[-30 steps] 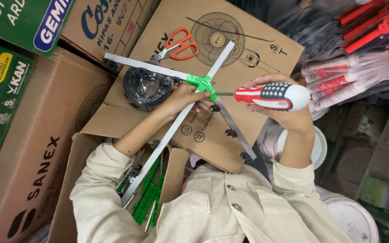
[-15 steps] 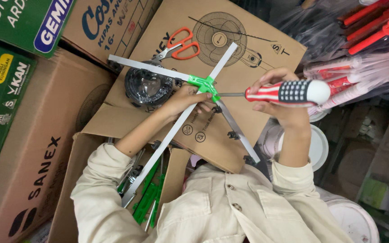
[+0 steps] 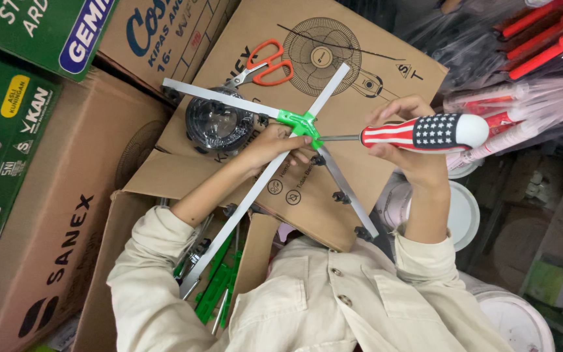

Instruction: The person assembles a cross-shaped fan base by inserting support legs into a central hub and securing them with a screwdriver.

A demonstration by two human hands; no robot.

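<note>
Right at the middle sits a green plastic hub (image 3: 300,123) joining two crossed grey metal bars (image 3: 253,195) into an X shape, which lies over a brown cardboard box (image 3: 360,58) printed with a fan drawing. One bar runs from upper right down to lower left; the other runs from upper left down to lower right and carries small black clips. The left hand (image 3: 274,142) is clenched around the crossing just beneath the hub, fingers curled on the bars. The right hand (image 3: 412,140) grips a screwdriver (image 3: 418,132) by its thick handle, striped red and white with a blue starred band and a white end; its thin steel shaft points left and its tip meets the hub. Just beside the hub, to the left, a dark round part wrapped in clear plastic (image 3: 219,122) lies on the box under the upper-left bar. Orange-handled scissors (image 3: 265,64) lie above it on the same box. Below, an open carton holds more green plastic pieces (image 3: 219,283). Other cartons, brown and green, are stacked on the left, and red-handled tools in clear bags (image 3: 542,39) lie at upper right.
</note>
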